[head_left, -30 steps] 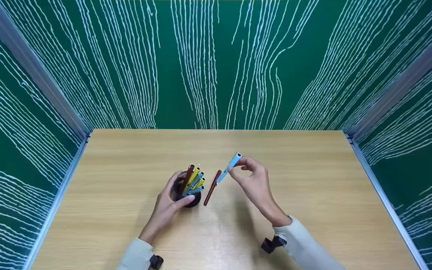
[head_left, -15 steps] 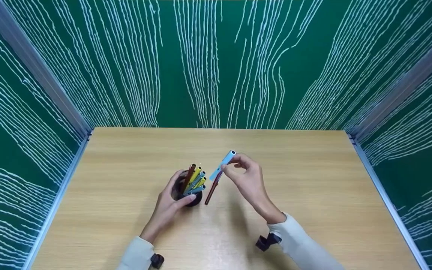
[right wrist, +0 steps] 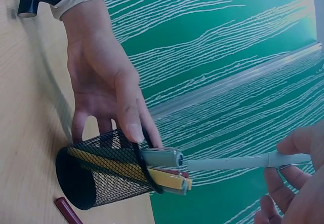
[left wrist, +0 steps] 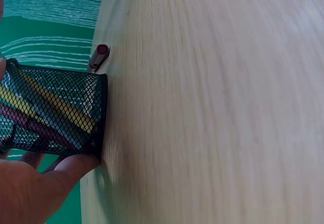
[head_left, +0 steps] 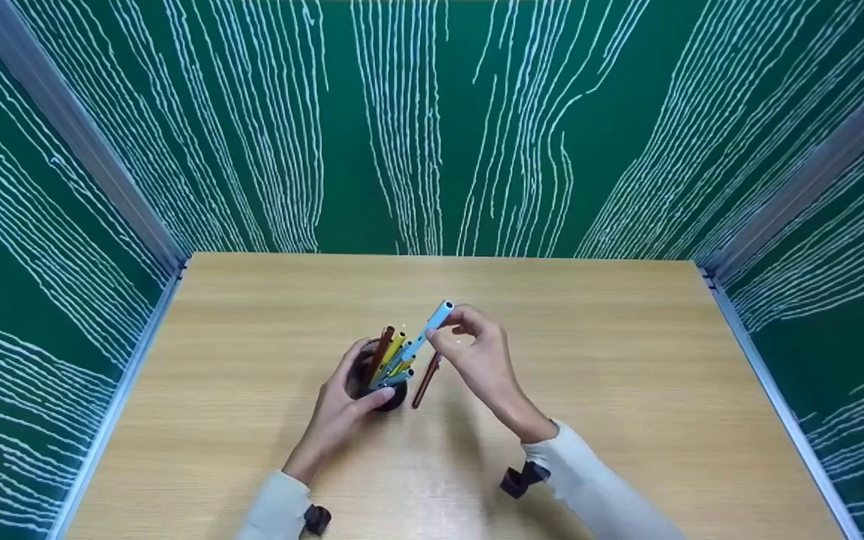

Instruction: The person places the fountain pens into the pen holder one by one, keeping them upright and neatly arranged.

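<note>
My left hand [head_left: 338, 409] grips a black mesh pen cup [left wrist: 55, 107] standing on the table, thumb on the near side, other fingers round the far side. Inside lean several markers: dark red, yellow [right wrist: 169, 178] and light blue-grey [right wrist: 162, 157]. Between thumb and fingers, my right hand [head_left: 481, 367] pinches a light blue marker [head_left: 436, 319], tilted with its lower end down at the cup's mouth. Whether that end is inside the rim cannot be told. A dark red marker [head_left: 424, 385] lies on the table just right of the cup, its upper part hidden by the right hand.
The wooden table [head_left: 612, 337] reaches back to a green wall [head_left: 462, 150] with white wavy lines. Similar green panels stand at left and right, with grey metal edge strips. A small black device [head_left: 524, 478] sits on the right wrist, another [head_left: 317, 519] on the left.
My right hand has moved left with the light blue marker, from over the dark red marker to the cup's mouth. The left hand keeps its hold on the cup.
</note>
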Motion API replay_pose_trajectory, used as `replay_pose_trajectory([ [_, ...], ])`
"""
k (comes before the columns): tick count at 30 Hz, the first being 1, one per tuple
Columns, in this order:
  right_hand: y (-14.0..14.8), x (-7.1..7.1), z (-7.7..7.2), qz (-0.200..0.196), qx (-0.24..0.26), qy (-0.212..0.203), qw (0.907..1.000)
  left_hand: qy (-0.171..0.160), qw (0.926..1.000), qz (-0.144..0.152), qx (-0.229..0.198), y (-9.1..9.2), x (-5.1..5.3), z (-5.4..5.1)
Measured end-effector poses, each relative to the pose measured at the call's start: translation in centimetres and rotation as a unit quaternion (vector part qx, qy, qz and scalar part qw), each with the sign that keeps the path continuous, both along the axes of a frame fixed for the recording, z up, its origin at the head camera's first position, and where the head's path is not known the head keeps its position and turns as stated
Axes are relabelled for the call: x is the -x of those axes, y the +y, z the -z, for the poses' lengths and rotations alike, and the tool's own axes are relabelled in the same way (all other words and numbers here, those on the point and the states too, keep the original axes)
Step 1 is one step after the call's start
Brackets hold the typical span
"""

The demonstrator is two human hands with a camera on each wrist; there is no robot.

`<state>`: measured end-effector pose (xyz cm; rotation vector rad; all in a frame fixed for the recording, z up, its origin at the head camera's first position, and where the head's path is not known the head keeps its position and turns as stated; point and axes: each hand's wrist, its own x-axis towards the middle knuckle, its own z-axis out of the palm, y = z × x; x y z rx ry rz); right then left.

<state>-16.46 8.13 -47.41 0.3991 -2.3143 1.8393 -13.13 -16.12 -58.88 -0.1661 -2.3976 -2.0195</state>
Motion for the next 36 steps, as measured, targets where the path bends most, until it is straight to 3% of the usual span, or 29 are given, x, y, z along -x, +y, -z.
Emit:
replay_pose_trajectory([
  [12,-2.2,1.3,1.2,-0.045,-0.015,-0.021,0.9987,0.004,0.9997,0.004,-0.024,-0.1,0.2,0.2],
  [24,-4.2,2.8,2.2,-0.080,-0.064,-0.005,0.9947,-0.004,0.9998,-0.013,0.012,-0.3,0.2,0.2],
  [36,-5.1,4.2,2.9,-0.094,-0.070,-0.014,0.9929,-0.018,0.9994,-0.015,0.025,-0.3,0.1,0.2],
])
